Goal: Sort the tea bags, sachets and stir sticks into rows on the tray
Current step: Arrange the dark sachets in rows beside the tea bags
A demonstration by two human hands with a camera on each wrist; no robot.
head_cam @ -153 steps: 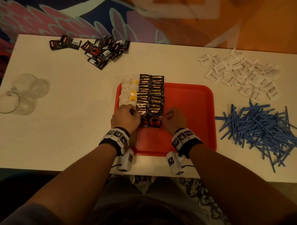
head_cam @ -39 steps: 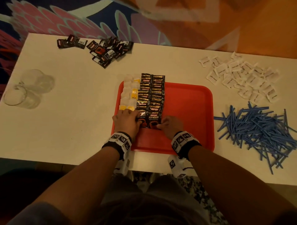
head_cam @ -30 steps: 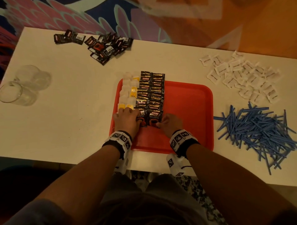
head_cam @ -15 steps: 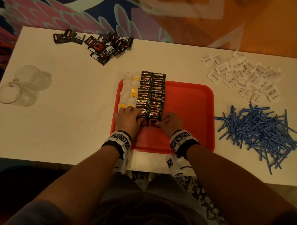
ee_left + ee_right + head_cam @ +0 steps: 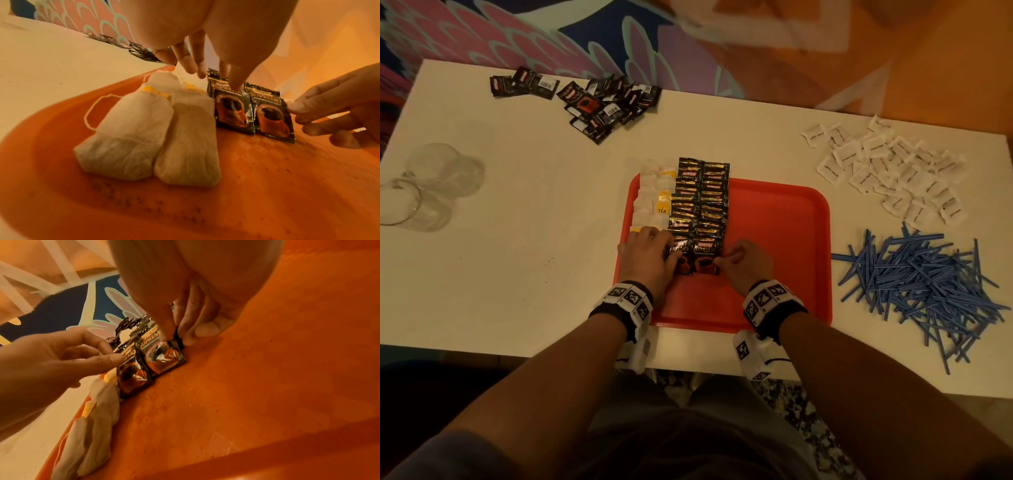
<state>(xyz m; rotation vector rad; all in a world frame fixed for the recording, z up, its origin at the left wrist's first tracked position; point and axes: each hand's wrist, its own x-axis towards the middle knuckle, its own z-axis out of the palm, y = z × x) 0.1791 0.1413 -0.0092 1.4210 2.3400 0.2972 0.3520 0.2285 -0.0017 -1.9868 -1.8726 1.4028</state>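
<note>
The tray [image 5: 774,240] is sitting on the table [image 5: 534,257] right in front of you. Tea bags [image 5: 650,202] are lying in a row along its 9 o'clock side, and two rows of sachets [image 5: 702,205] are lying just beside them toward 3 o'clock. More sachets [image 5: 599,102] are piling up at 11 o'clock. Glasses [image 5: 424,192] are standing at 9 o'clock. Paper packets [image 5: 887,171] are lying at 2 o'clock, and stir sticks [image 5: 921,287] are heaping at 3 o'clock.

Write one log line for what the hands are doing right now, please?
left hand: fingertip presses left coffee sachet | right hand: pinches right coffee sachet edge | tray: tea bags, sachet rows | stir sticks: on table
</note>
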